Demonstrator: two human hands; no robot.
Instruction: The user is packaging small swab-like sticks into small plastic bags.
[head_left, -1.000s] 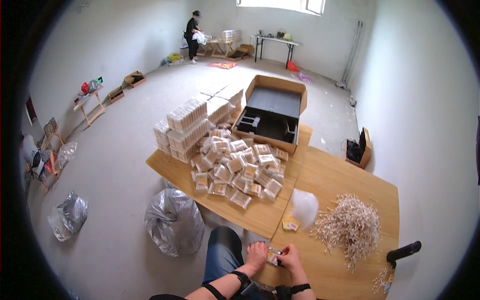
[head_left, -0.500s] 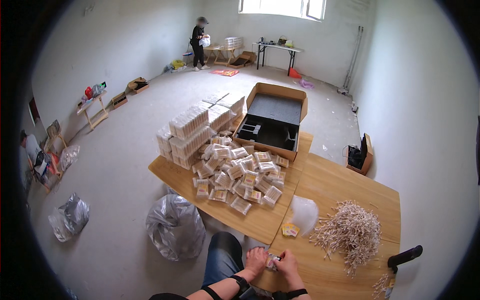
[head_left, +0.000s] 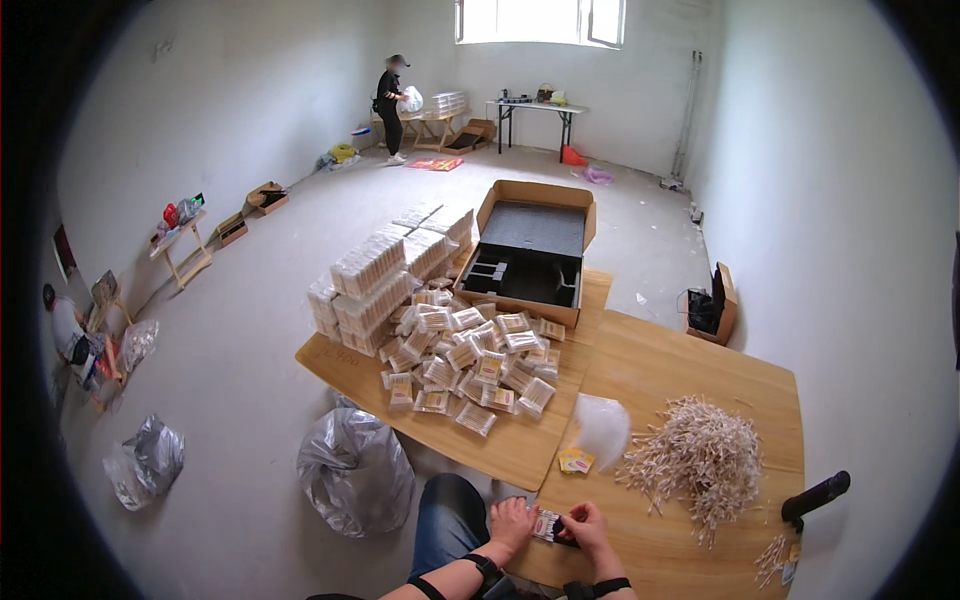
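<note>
A small clear packet of cotton swabs (head_left: 545,525) with a label card inside lies at the near table edge, between my two hands. My left hand (head_left: 511,524) is closed over its left end. At the right end, the fingers of my right hand (head_left: 587,527) are pinched together on the packet's edge, beside a dark strip I cannot make out fully. Just beyond are small yellow cards (head_left: 575,461) and a stack of clear plastic bags (head_left: 602,430). A large heap of loose cotton swabs (head_left: 700,460) spreads to the right.
Filled swab packets (head_left: 470,360) are heaped at the table's middle, before stacked bundles (head_left: 375,270). An open cardboard box (head_left: 525,245) with black foam stands behind. A black post (head_left: 815,500) rises at right. A grey bag (head_left: 355,470) sits on the floor. Another person (head_left: 390,105) stands far back.
My right hand has shifted slightly right, showing more of the packet and the dark strip. My left hand stays on the packet. The whole view has tilted a little.
</note>
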